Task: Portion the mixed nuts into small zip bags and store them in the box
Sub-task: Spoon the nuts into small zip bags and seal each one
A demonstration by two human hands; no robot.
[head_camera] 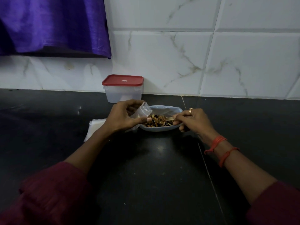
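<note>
Fingers (129, 103) of the left hand (121, 118) were pinched on a small clear plastic zip bag (143, 110), seemingly empty, beside the shallow pale-blue plate (162, 129) of mixed brown nuts (156, 122). A pale spoon (168, 118) was gripped by the right hand (194, 119). Scooping seemed underway, and a level lift into the bag was called for next. The red-lidded translucent box (123, 90) was seen shut behind.

glossy dark stone counter (146, 159), satin purple cloth (53, 25)

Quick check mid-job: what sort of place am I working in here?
Most likely a home kitchen: a dark polished stone countertop, a marble-patterned tiled wall behind it, and a red-lidded plastic storage box standing against the wall.
</note>
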